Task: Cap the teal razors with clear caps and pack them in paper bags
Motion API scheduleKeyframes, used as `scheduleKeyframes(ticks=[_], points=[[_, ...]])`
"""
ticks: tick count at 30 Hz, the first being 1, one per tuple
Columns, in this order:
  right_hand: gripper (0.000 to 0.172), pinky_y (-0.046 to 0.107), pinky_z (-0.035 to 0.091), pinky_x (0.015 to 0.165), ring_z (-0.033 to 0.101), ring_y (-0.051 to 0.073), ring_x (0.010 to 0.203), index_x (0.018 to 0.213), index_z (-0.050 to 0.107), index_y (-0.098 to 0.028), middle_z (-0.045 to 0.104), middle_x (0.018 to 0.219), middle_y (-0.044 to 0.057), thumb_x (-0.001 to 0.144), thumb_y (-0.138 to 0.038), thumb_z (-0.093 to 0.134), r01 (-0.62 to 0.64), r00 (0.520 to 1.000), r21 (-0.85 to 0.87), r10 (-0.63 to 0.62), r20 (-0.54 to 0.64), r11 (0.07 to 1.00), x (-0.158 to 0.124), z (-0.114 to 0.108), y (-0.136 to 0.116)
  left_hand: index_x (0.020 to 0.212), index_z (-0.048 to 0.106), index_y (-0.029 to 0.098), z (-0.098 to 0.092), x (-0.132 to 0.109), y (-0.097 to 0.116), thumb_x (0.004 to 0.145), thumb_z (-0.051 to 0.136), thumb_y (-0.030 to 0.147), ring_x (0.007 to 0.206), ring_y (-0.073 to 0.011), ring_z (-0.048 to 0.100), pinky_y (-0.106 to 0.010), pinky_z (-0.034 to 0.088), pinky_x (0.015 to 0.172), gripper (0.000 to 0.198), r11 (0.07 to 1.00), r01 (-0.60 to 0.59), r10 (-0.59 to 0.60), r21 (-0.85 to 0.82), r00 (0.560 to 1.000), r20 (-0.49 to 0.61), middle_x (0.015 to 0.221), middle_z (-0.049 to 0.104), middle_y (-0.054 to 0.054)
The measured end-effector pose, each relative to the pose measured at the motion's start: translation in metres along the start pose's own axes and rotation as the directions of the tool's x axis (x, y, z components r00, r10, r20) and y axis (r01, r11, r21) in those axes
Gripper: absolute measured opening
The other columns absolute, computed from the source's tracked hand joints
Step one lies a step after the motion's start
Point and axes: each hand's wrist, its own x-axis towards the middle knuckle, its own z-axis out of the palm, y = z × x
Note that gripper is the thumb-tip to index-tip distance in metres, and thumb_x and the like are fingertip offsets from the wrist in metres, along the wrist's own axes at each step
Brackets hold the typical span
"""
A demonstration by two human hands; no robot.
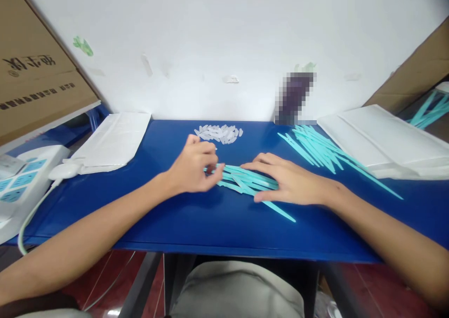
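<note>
A loose bundle of thin, tapered turquoise plastic sticks (240,180) lies on the blue tabletop between my hands. My left hand (199,166) is closed at the bundle's left end, thumb and fingers pinching a turquoise stick tip; most of the grip is hidden by the fingers. Over the right part of the bundle lies my right hand (291,180), its fingers along the far side and its thumb on the near side, with sticks between them. One stick pokes out below the right thumb. Behind my left hand is a small pile of translucent white pieces (220,133).
More turquoise sticks (317,147) lie at the back right, beside white plastic bags (393,140). Another white bag (112,138) lies at the left, near a power strip (30,182) with a plugged-in cable. Cardboard boxes (35,75) flank the table (196,229); a white wall stands behind.
</note>
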Motion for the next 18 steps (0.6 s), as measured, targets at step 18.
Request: scheduleKeyframes(ticks=[18], points=[[0.036,0.040,0.055,0.084,0.068,0.024,0.093,0.123,0.073,-0.020,0.068,0.112,0.011,0.104,-0.044,0.053,0.003,0.982,-0.032,-0.009,-0.188,0.999,0.009,0.017,0.025,0.070,0.060,0.020,-0.014,-0.003,-0.052,0.094,0.049,0.032,0.053,-0.0151,0.044,-0.028,0.028,0.060,0.029,0.924,0.372,-0.364,0.091,0.779,0.510,0.058,0.055,0.001]])
